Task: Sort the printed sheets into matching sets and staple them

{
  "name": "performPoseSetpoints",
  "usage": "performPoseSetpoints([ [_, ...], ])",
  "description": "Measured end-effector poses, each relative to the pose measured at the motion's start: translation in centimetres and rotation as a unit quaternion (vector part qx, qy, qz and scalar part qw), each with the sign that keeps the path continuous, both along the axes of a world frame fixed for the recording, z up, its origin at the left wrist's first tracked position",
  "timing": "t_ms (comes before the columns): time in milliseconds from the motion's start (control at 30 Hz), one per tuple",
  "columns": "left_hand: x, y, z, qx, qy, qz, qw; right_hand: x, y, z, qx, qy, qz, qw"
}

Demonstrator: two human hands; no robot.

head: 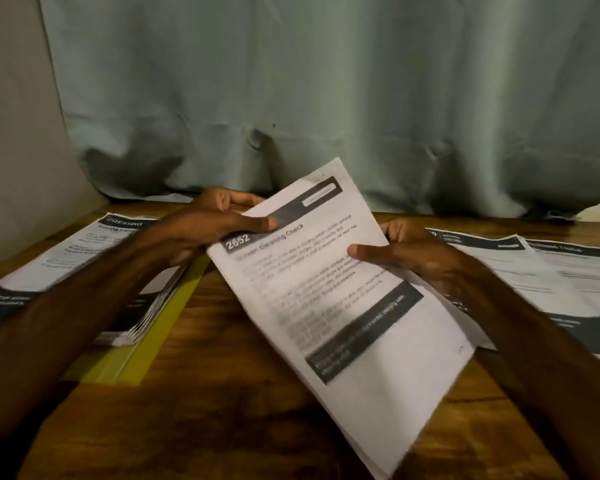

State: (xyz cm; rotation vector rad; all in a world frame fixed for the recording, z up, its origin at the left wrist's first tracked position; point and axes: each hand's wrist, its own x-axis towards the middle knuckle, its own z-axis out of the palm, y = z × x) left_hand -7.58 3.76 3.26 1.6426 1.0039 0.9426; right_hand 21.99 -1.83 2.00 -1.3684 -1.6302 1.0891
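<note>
Printed sheets held over a wooden table (222, 410) before a grey-green curtain (326, 81)
The held sheets (343, 306), headed 2652, tilt across the centre of the frame; the left hand (215, 223) pinches their upper left corner and the right hand (406, 258) grips their right edge, thumb on the print. At the left a stack of sheets (66, 258) lies on a yellow folder (146, 341); more sheets (551, 278) are spread at the right
</note>
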Motion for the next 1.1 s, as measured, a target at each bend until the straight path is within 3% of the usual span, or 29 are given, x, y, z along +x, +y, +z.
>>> performPoseSetpoints([
  [67,-0.1,0.1,-0.2,-0.048,-0.122,0.008,0.991,-0.4,0.1,0.1,0.029,0.113,-0.030,0.993],
  [167,1.6,-0.9,-1.0,-0.108,-0.208,-0.048,0.971,-1.5,0.3,-0.2,0.091,0.227,-0.097,0.965],
  [300,4.5,-2.4,-1.7,-0.101,-0.232,-0.021,0.967,-2.4,0.2,-0.3,0.140,0.246,-0.110,0.953],
  [400,4.5,-2.3,-1.1,-0.036,-0.208,0.054,0.976,-1.8,-0.4,0.1,0.084,0.270,-0.042,0.958],
  [533,4.8,-3.2,0.7,0.079,-0.174,0.122,0.974,-1.6,-1.4,0.6,0.167,0.203,-0.085,0.961],
  [733,5.1,-5.6,5.3,0.234,-0.142,0.095,0.957,-1.7,-2.8,2.7,0.337,0.186,-0.139,0.913],
  [967,5.8,-6.9,0.1,0.170,-0.166,0.137,0.962,-2.3,-3.9,0.1,0.294,0.110,-0.103,0.944],
  [1100,5.6,-7.4,1.2,0.206,-0.173,0.155,0.951,-2.4,-5.0,0.6,0.315,0.123,-0.116,0.934],
])
